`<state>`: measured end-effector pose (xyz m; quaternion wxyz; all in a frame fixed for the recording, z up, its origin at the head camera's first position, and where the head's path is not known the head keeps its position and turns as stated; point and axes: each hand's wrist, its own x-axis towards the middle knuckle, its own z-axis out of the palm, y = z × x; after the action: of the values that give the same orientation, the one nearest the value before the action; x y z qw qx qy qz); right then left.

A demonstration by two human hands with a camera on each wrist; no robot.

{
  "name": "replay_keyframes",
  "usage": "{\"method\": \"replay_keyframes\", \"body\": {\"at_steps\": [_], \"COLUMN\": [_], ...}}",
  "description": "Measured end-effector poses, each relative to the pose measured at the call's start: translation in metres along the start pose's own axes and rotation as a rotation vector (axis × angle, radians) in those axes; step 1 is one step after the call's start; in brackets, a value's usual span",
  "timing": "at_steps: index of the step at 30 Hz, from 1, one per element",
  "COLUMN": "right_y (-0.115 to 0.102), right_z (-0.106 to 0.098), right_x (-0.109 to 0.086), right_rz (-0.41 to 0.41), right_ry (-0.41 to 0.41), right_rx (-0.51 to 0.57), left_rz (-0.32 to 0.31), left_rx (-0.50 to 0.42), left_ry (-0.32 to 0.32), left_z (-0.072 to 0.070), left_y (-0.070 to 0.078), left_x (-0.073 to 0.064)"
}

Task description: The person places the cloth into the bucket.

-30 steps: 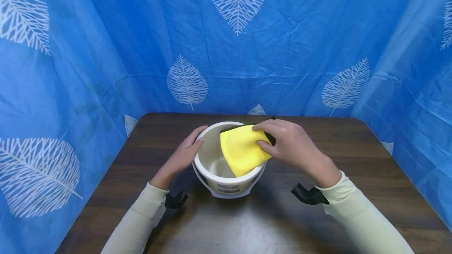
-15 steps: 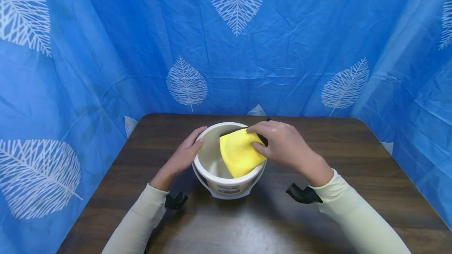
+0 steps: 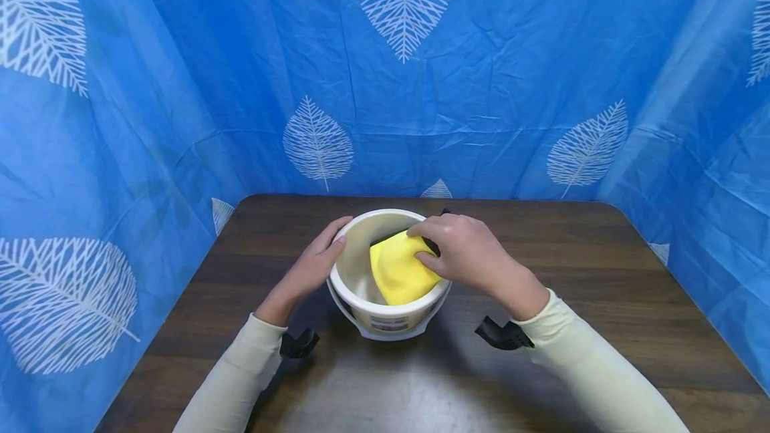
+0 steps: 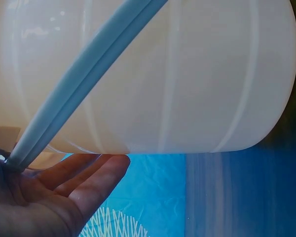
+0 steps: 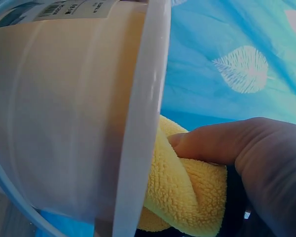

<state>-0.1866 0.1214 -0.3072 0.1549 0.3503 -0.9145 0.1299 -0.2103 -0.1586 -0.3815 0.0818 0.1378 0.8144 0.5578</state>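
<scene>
A white bucket [image 3: 355, 289] stands on the table, its mouth tilted up toward the head camera. My left hand [image 3: 311, 262] holds the left side of its rim, thumb over the edge and fingers along the outer wall. The pale blue handle [image 4: 84, 81] slants down across the bucket to that palm in the left wrist view. My right hand [image 3: 466, 249] pinches a folded yellow cloth [image 3: 400, 269] with a dark edge, partly inside the bucket's mouth. Fluffy folds of the cloth bulge past the rim in the right wrist view, under my thumb [image 5: 207, 143].
The dark wooden table [image 3: 571, 259] reaches back to a blue curtain [image 3: 481, 72] printed with white leaves. A printed label [image 5: 74, 11] is stuck on the bucket's outer wall. Black wrist straps [image 3: 502, 334] sit below both hands.
My right hand has moved left and slightly down, bringing the yellow cloth deeper into the bucket. The left hand and the bucket have stayed nearly still.
</scene>
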Motion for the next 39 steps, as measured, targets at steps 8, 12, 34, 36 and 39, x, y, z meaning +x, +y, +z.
{"method": "replay_keyframes", "body": {"at_steps": [8, 12, 34, 36, 39], "right_y": [-0.004, -0.006, -0.012, -0.012, -0.012], "right_z": [0.006, 0.008, 0.017, 0.018, 0.019], "right_x": [0.001, 0.002, 0.012, 0.012, 0.013], "right_rz": [-0.005, -0.005, 0.013, 0.017, 0.019], "right_ry": [-0.034, -0.047, -0.172, -0.179, -0.189], "right_rx": [-0.008, -0.011, -0.049, -0.043, -0.026], "left_rz": [0.012, 0.025, 0.061, 0.063, 0.060], "left_rx": [0.012, 0.002, -0.001, -0.002, -0.005], "left_ry": [0.004, 0.000, 0.002, 0.003, 0.004], "left_z": [0.000, 0.001, 0.000, 0.000, 0.000], "left_y": [0.000, 0.000, 0.000, 0.000, 0.000], "left_x": [0.000, 0.000, 0.000, 0.000, 0.000]}}
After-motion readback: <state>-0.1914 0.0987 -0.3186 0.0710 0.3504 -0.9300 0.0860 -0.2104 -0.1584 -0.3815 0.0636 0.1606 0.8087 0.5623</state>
